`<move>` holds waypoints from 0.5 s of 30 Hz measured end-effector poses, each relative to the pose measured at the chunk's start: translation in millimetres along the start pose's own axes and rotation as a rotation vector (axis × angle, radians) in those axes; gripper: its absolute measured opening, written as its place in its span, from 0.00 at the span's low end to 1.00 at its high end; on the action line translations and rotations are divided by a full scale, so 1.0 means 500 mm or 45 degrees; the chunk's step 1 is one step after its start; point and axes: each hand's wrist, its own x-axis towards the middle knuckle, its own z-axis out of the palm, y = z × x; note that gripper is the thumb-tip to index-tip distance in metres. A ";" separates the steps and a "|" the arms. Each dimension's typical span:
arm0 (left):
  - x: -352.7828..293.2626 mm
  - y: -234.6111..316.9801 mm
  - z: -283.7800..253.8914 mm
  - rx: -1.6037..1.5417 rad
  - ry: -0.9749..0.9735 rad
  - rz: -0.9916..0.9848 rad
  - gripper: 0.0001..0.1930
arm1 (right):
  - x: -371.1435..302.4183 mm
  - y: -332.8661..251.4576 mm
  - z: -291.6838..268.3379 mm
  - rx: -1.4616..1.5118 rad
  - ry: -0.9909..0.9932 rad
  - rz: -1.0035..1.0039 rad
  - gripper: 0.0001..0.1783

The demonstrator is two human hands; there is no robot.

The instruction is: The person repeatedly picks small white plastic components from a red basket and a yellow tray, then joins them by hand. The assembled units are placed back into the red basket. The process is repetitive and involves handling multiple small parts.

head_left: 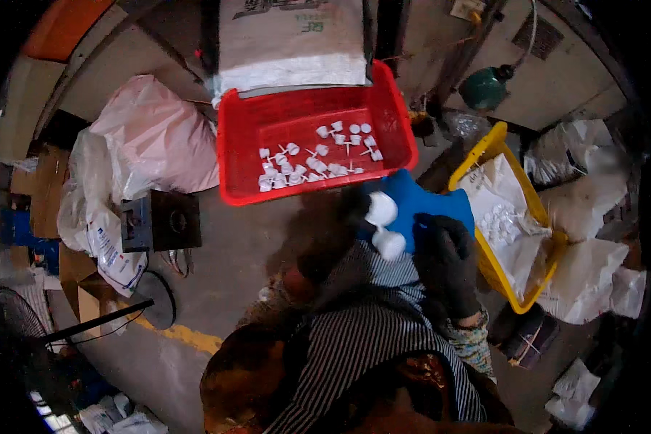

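Observation:
My left hand (352,210), in a dark glove, grips a white plastic part made of two round cups (381,210) joined together. The part hangs above my lap, in front of a blue surface (423,199) whose full shape is hidden. Beside it, to the right, my right hand (445,253) is also in a dark glove, its fingers curled together. What it holds, if anything, I cannot make out. Beyond my hands stands a red crate (286,119) with several similar white parts (286,170) scattered along its near side.
To the right is a yellow crate (495,271), lined with white sheeting and holding small white pieces. Stuffed plastic bags (155,130) and a dark box (168,220) stand at the left, near a fan (18,315). A printed sack (293,43) rests behind the red crate.

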 end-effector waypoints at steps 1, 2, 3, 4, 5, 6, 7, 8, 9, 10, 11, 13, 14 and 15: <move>-0.012 -0.051 -0.039 0.008 0.027 -0.193 0.22 | 0.002 0.027 -0.014 -0.351 0.036 -0.245 0.12; -0.007 -0.083 -0.086 -0.115 0.122 -0.345 0.22 | 0.008 0.037 -0.021 -0.550 0.073 -0.391 0.13; -0.001 -0.118 -0.130 -0.260 0.236 -0.484 0.22 | 0.014 0.048 -0.029 -0.757 0.142 -0.535 0.14; 0.004 -0.151 -0.176 -0.400 0.369 -0.610 0.22 | 0.023 0.050 -0.031 -0.816 0.213 -0.581 0.16; 0.006 -0.198 -0.196 -0.488 0.494 -0.606 0.20 | 0.033 0.062 -0.036 -0.791 0.251 -0.579 0.15; -0.009 -0.290 -0.224 -0.348 0.519 -0.625 0.18 | 0.043 0.072 -0.041 -0.766 0.291 -0.575 0.15; -0.013 -0.358 -0.242 -0.057 0.415 -0.607 0.18 | 0.052 0.083 -0.047 -0.754 0.342 -0.566 0.14; -0.018 -0.405 -0.273 0.259 0.314 -0.587 0.18 | 0.060 0.078 -0.049 -0.553 0.342 -0.358 0.14; -0.021 -0.462 -0.281 0.547 0.198 -0.557 0.18 | 0.068 0.077 -0.051 -0.373 0.355 -0.145 0.13; -0.050 -0.528 -0.285 0.717 0.004 -0.627 0.18 | 0.084 0.092 -0.057 -0.788 0.325 -0.400 0.13; -0.076 -0.586 -0.283 0.876 -0.193 -0.697 0.18 | 0.102 0.111 -0.067 -1.202 0.283 -0.667 0.12; -0.055 -0.646 -0.295 1.047 -0.572 -0.846 0.19 | 0.118 0.141 -0.073 -1.411 0.318 -0.719 0.13; -0.026 -0.679 -0.254 0.922 -0.705 -0.916 0.19 | 0.108 0.098 -0.042 -1.349 0.384 -0.534 0.13; 0.004 -0.688 -0.237 0.871 -0.857 -1.005 0.19 | 0.110 0.092 -0.031 -1.202 0.442 -0.340 0.14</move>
